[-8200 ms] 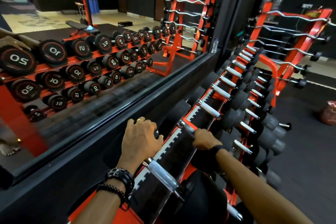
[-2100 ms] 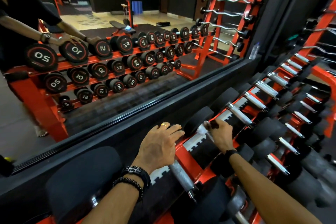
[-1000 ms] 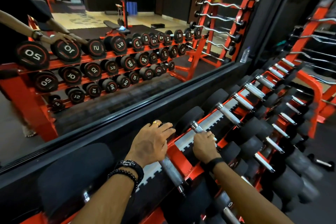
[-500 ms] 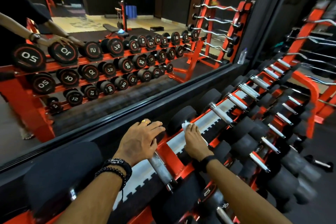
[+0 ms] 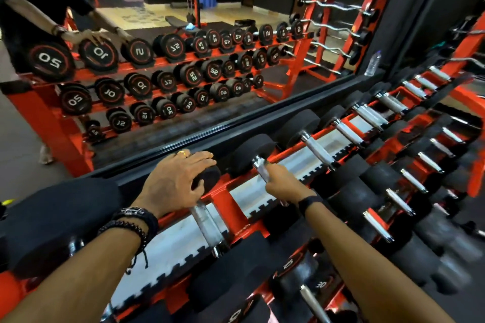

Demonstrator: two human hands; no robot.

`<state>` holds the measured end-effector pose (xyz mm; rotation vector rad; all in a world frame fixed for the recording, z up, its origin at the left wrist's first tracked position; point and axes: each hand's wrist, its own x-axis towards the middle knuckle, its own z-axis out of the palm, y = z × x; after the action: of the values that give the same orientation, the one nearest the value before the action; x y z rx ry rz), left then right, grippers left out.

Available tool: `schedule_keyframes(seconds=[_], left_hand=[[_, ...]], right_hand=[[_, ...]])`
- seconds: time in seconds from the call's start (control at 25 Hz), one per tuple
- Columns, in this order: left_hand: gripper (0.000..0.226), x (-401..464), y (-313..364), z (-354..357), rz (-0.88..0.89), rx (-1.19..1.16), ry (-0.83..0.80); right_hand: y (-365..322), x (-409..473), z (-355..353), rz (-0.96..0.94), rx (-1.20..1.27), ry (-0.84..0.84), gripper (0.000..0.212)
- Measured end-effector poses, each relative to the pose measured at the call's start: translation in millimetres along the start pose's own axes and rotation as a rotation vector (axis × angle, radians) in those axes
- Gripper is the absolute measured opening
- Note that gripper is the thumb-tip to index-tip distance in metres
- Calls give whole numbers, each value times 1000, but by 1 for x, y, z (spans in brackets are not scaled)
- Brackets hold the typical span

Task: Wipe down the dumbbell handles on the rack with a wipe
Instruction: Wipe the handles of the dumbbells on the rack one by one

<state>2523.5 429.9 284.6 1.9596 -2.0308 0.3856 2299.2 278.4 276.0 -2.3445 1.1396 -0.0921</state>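
Observation:
A red three-tier rack (image 5: 223, 199) holds black dumbbells with silver handles. My right hand (image 5: 284, 185) grips the handle (image 5: 259, 165) of the second dumbbell on the top tier, near its far black head (image 5: 249, 152). The wipe is hidden inside that hand, apart from perhaps a pale edge at the fingertips. My left hand (image 5: 175, 181) rests with spread fingers on the far head (image 5: 210, 177) of the nearest dumbbell. Its bare handle (image 5: 207, 220) runs toward me below the palm.
More top-tier handles (image 5: 319, 149) run off to the right. Lower tiers of dumbbells (image 5: 393, 191) step outward at the right. A wall mirror (image 5: 183, 60) behind the rack reflects the dumbbells and a person. A water bottle (image 5: 374, 61) stands at the mirror's far end.
My right hand has slid up the handle toward the far head over the last second. My left hand has stayed on the neighbouring dumbbell's head.

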Motion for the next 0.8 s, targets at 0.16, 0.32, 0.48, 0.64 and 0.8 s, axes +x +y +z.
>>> schedule_keyframes(seconds=[0.16,0.32,0.48,0.64,0.8], left_hand=[[54,1,-1,1,-8,2,-37],[53,1,-1,0,2,3,-46],[53,0,-3,2,1,20,-50],[52,1,-4,2,13,26,-46],[53,0,-3,3,13,33,-58]], right_hand=[[32,-2,-11,28,-217,-163,18],[35,14,-11,105,173,-47,24],[34,15,-15,108,400,-138,19],[47,24,-31,157,230,-336,16],[35,42,-8,100,705,-204,13]])
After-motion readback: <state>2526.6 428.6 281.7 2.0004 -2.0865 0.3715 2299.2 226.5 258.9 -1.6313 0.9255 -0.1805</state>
